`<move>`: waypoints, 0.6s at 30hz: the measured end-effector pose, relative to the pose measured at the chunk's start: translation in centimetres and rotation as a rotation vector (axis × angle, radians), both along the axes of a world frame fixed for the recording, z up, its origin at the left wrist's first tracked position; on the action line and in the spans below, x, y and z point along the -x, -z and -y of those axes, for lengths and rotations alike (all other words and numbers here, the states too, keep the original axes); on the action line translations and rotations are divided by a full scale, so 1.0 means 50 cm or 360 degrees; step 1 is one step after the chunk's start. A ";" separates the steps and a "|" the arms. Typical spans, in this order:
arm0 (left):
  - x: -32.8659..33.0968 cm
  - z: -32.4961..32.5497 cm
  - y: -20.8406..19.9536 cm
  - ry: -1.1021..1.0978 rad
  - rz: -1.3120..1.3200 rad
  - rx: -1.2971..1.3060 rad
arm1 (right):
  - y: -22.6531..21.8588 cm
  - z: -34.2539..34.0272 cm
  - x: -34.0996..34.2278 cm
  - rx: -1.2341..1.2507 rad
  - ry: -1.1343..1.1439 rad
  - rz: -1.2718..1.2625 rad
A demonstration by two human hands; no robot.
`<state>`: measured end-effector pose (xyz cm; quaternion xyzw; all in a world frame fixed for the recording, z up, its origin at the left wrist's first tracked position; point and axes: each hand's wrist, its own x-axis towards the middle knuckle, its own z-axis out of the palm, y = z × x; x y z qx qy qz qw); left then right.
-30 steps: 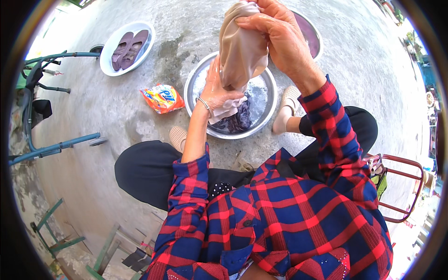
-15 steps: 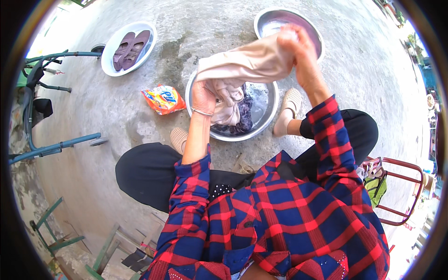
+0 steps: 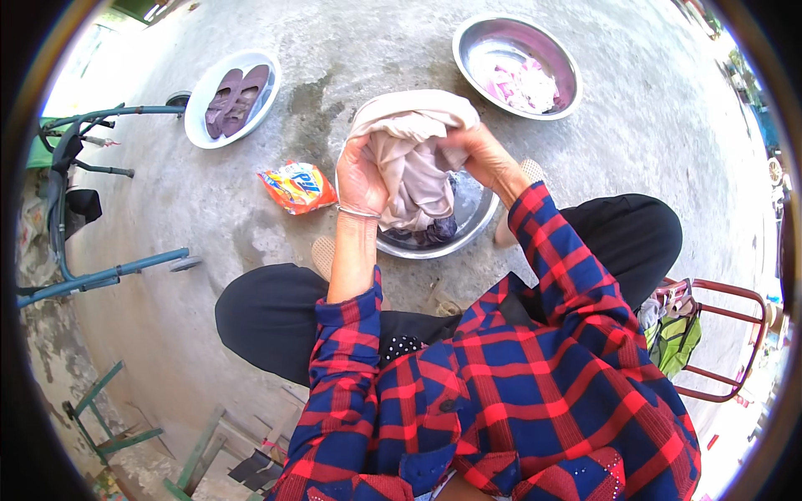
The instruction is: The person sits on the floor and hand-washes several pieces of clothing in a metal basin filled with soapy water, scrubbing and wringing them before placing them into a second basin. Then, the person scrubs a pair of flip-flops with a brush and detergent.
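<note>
A bunched pale beige garment [image 3: 413, 167] hangs in folds between my two hands, over a metal basin [image 3: 476, 225] on the ground. My left hand [image 3: 362, 182] grips its left side. On the right side, the fingers of my right hand [image 3: 480, 154] are closed on the cloth, slightly blurred and partly hidden by folds. Beneath the garment, dark patterned cloth [image 3: 436, 231] lies in the basin with some water. What kind of garment the beige piece is, I cannot tell.
Left of the basin lies an orange and white detergent packet [image 3: 298, 187]. Farther left, a white basin [image 3: 197, 125] holds purple shoes [image 3: 238, 100]. A second metal basin [image 3: 571, 100] with pink and white cloth stands far right. A blue metal frame [image 3: 125, 267] is at the left, a red-framed chair [image 3: 756, 351] at the right.
My right hand has come down and left, toward my left hand, so the stretched garment is now gathered. The pink and white cloth in the far basin has come into sight.
</note>
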<state>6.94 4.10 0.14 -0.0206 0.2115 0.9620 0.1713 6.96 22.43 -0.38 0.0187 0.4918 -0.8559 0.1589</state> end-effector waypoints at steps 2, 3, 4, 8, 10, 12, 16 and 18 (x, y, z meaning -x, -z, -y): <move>0.011 0.011 0.010 0.0042 0.0199 0.0180 | 0.001 -0.028 0.010 0.0015 0.0306 0.0140; 0.014 0.018 0.041 0.0030 0.0279 0.0432 | -0.024 -0.027 0.016 0.0058 0.0419 0.0132; 0.013 0.019 0.066 0.0062 0.0181 0.0702 | -0.043 -0.029 0.020 0.0100 0.0536 0.0129; 0.002 0.015 0.087 0.0319 -0.0106 0.1217 | -0.081 -0.057 0.056 0.0423 0.0532 0.0236; 0.010 0.020 0.083 0.0524 -0.0166 0.1130 | -0.088 -0.053 0.059 0.0599 0.0527 0.0271; 0.011 0.034 0.082 0.0557 -0.0059 0.1014 | -0.087 -0.053 0.064 0.0759 0.0484 0.0290; -0.002 0.022 0.090 0.0031 0.0178 -0.0079 | -0.050 -0.042 0.055 0.0490 0.0559 0.0427; 0.008 0.024 0.098 -0.0065 0.0168 -0.0353 | -0.017 -0.009 0.028 -0.0236 0.0595 -0.0049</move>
